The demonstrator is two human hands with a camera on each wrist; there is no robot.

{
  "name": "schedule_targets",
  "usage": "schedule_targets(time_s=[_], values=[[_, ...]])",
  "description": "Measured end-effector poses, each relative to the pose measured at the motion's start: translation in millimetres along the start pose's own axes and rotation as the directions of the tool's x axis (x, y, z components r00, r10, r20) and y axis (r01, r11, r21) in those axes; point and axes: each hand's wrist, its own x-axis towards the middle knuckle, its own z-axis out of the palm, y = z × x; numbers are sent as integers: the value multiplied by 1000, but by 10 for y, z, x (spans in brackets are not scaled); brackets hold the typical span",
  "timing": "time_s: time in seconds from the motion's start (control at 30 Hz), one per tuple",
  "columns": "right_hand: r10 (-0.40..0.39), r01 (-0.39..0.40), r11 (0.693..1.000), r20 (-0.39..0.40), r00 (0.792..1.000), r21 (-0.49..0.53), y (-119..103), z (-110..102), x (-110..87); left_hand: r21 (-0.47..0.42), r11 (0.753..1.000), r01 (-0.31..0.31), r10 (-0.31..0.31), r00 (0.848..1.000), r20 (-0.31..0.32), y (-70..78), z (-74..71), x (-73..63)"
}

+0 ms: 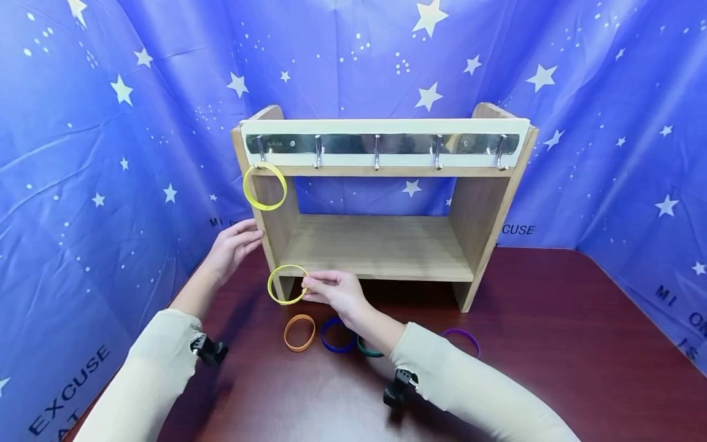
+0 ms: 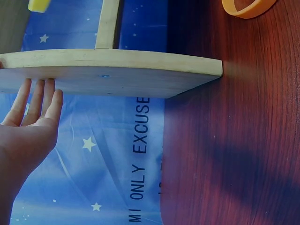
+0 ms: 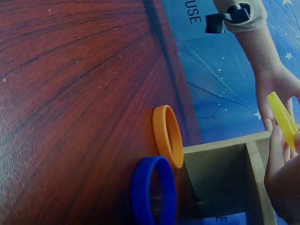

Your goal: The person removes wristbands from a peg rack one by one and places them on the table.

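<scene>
My right hand pinches a thin yellow wristband between thumb and fingers, holding it upright in front of the rack's lower left corner. In the right wrist view the same band shows edge-on. Another yellow wristband hangs from the leftmost hook of the wooden rack. With its fingers nearly straight, my left hand touches the outer face of the rack's left side panel; the left wrist view shows the fingertips against the wood.
On the dark red table lie an orange wristband, a blue one, a green one partly behind my right forearm, and a purple one partly hidden by the sleeve. A starry blue curtain surrounds the table.
</scene>
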Motion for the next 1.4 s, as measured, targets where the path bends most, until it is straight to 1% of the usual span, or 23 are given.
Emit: schedule_targets(time_s=[0.1,0.23,0.43,0.6,0.73,0.83,1.03,1.13,1.3,1.4], values=[[18,-18,1000,6,1000,0,54,29,31,-13,1000,1,-1,1000,2,20,10,10],[39,-39,999,4,999,-31,151,73,58,-19,1000,5,-5,1000,2,26,17,3],[82,-84,994,-28,996,-67,285,173,87,-8,1000,0,0,1000,15,12,3,8],[120,-121,991,-25,992,-60,397,254,110,2,1000,-6,6,1000,20,2,-4,4],[143,-146,986,-35,989,-84,471,312,125,21,1000,-7,6,1000,20,1,-1,4],[143,-147,981,-43,989,-128,514,356,129,29,1000,-4,3,1000,19,2,-2,4],[134,-146,974,-79,988,-173,586,445,123,30,1000,-3,3,1000,21,-1,-12,2],[130,-148,961,-88,988,-234,616,478,116,33,999,-12,11,999,30,-5,-17,2],[124,-148,926,-92,988,-347,647,514,106,24,999,-22,21,999,42,-7,-17,2],[115,-146,910,-102,988,-389,653,527,102,17,1000,-26,25,999,46,-9,-14,9]])
